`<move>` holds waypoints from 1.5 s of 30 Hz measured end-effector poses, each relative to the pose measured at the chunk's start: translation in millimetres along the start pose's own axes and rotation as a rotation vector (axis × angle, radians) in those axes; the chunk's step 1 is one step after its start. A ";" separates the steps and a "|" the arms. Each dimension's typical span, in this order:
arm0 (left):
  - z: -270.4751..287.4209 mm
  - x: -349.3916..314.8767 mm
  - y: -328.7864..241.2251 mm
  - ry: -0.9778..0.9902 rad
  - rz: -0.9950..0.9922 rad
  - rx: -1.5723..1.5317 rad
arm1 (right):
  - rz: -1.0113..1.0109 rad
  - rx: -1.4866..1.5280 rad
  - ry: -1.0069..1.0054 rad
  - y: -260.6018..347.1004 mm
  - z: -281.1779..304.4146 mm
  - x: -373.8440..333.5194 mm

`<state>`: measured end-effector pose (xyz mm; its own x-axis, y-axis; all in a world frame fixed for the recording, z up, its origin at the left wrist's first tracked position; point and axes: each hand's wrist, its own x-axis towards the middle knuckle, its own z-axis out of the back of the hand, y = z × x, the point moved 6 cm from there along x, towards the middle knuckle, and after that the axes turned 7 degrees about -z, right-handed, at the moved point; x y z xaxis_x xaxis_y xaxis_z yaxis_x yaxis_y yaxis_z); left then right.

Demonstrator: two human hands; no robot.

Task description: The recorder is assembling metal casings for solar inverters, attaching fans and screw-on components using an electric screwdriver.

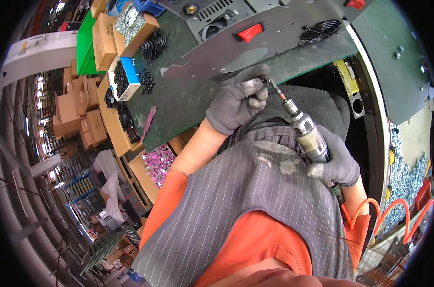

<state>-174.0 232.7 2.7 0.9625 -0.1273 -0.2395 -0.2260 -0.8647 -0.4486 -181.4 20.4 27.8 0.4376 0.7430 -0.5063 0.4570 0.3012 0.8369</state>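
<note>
My right hand (pixel 339 160), in a grey glove, is wrapped round an air screwdriver (pixel 309 136) with a metal body and a coiled orange hose (pixel 370 203). Its bit (pixel 277 91) points up and left toward my left hand (pixel 237 103). That hand, gloved as well, is closed with thumb and finger pinched beside the bit's tip. What they pinch is small and dark, and I cannot make it out. Just beyond both hands stands a grey metal panel (pixel 202 71) with a red rocker switch (pixel 250 32) and a black round fan grille (pixel 320 31).
The panel rests on a green-topped workbench (pixel 166 112). At its left are a blue-and-white box of black screws (pixel 123 79), another black grille (pixel 154 46) and cardboard boxes (pixel 105 43). Pink parts (pixel 158 164) fill a carton below. Silvery hardware (pixel 408 184) lies at the right.
</note>
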 end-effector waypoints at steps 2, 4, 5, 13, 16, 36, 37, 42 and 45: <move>2.4 0.6 1.9 0.010 -0.001 0.027 | 0.012 0.035 0.018 -0.1 -0.3 -0.3; 2.6 2.8 3.4 0.019 -0.002 0.053 | 0.024 0.033 0.016 -1.1 1.2 -1.2; 1.2 4.4 4.6 0.029 0.001 0.060 | 0.032 0.023 0.020 -1.3 1.6 -1.6; -1.0 12.6 6.0 0.034 -0.010 0.174 | -0.063 0.023 0.070 -0.4 5.3 -2.8; -2.2 13.9 0.4 -0.018 -0.055 0.312 | -0.040 -0.005 0.065 -4.9 9.2 -1.9; -249.8 87.9 -67.7 0.322 -0.252 2.585 | 0.088 0.204 -0.199 -20.2 48.5 19.1; -231.8 99.9 -71.0 0.107 0.255 2.641 | 0.128 0.183 -0.212 -18.4 47.4 21.6; -193.6 120.3 -78.6 0.232 0.619 2.222 | 0.115 0.163 -0.190 -11.8 48.8 34.2; -189.8 123.8 -77.5 0.242 0.621 2.216 | 0.128 0.180 -0.187 -9.0 51.8 37.0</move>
<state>-8.9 191.6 171.3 0.6933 -0.2534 -0.6746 0.0071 0.9385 -0.3452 -129.2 14.2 -9.3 0.6282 0.6400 -0.4424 0.5116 0.0886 0.8546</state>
